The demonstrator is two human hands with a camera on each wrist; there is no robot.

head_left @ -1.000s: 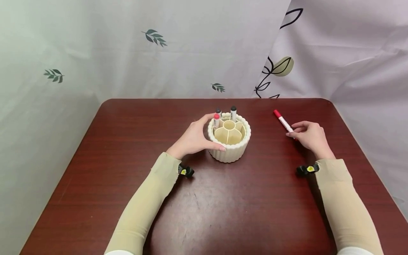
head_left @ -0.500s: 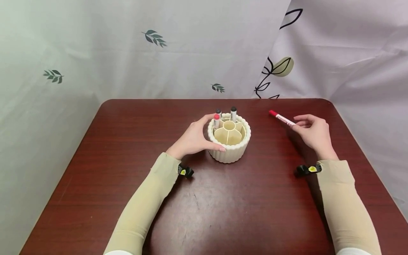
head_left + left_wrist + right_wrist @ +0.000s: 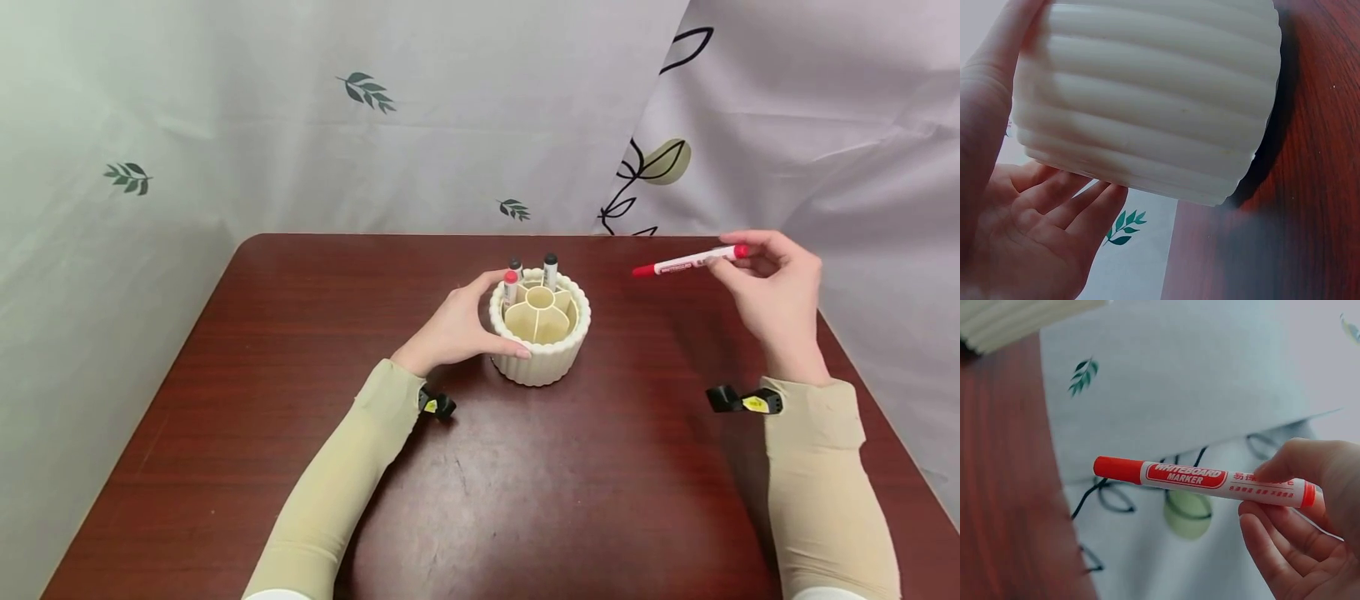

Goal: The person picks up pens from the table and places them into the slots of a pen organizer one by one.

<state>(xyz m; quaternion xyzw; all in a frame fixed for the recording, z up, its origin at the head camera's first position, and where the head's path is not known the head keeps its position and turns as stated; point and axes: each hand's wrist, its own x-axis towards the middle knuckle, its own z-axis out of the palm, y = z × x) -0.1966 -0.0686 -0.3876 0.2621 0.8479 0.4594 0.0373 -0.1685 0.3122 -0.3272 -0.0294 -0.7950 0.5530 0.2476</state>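
A cream ribbed pen holder point(image 3: 542, 362) with divided compartments stands on the table. Its rear and left compartments hold two black-ended markers point(image 3: 550, 271) and one red-ended marker point(image 3: 510, 287), all upright. My left hand point(image 3: 461, 327) grips the holder from its left side, thumb at the front and fingers behind. In the left wrist view the fingers point(image 3: 1094, 215) touch the ribbed wall. Off to the right, my right hand point(image 3: 783, 292) pinches a red-and-white whiteboard marker point(image 3: 1191, 478) near its rear end. That marker is raised above the table, nearly level, its red cap pointing left.
The dark red wooden table point(image 3: 570, 483) extends around the holder. Behind it hangs a pale curtain point(image 3: 450, 125) with leaf prints. Each wrist wears a black camera strap point(image 3: 750, 402).
My right hand has lifted the whiteboard marker off the table, moving up and slightly right, and the marker has swung closer to level. My left hand and the holder have stayed in place.
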